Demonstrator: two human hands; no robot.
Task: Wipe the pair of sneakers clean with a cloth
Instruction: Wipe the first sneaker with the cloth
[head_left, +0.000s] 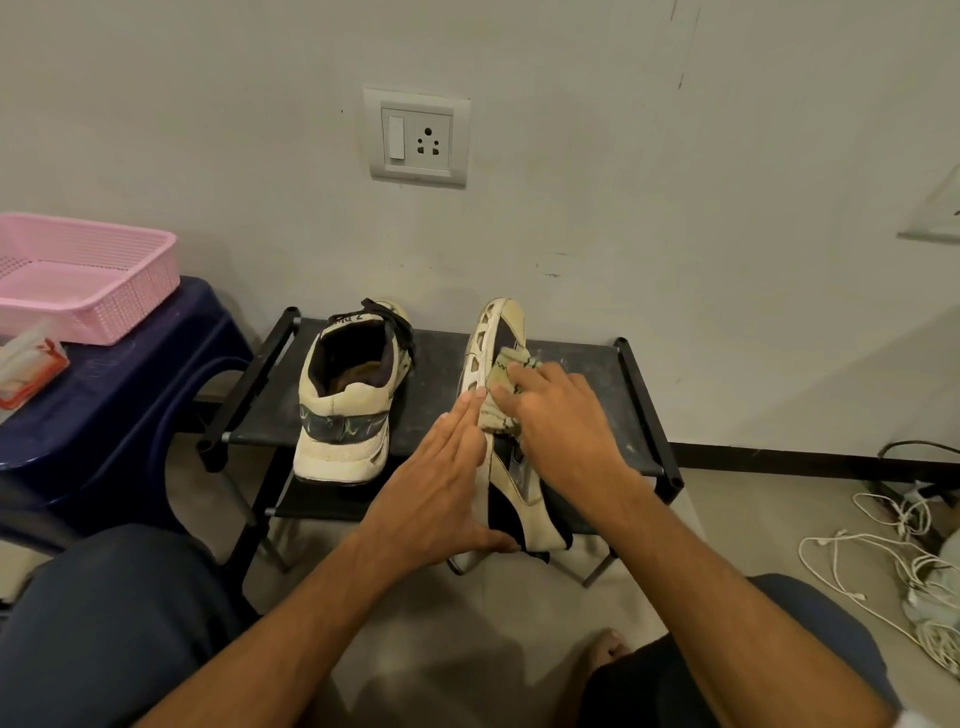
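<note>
Two cream and black sneakers sit on a low black rack (571, 358). The left sneaker (347, 395) stands upright with its heel toward me. The right sneaker (501, 332) is tipped on its side, sole facing left. My left hand (441, 493) steadies it, straight fingers flat against the sole and the thumb under the heel end. My right hand (558, 415) presses a pale folded cloth (498, 384) against the sneaker's upper side, fingers spread over the cloth.
A pink plastic basket (104, 280) and a packet of wipes (28, 369) rest on a dark blue stool (119, 395) at the left. White cables (883, 561) lie tangled on the floor at the right. A wall socket (417, 137) is above the rack. My knees frame the bottom of the view.
</note>
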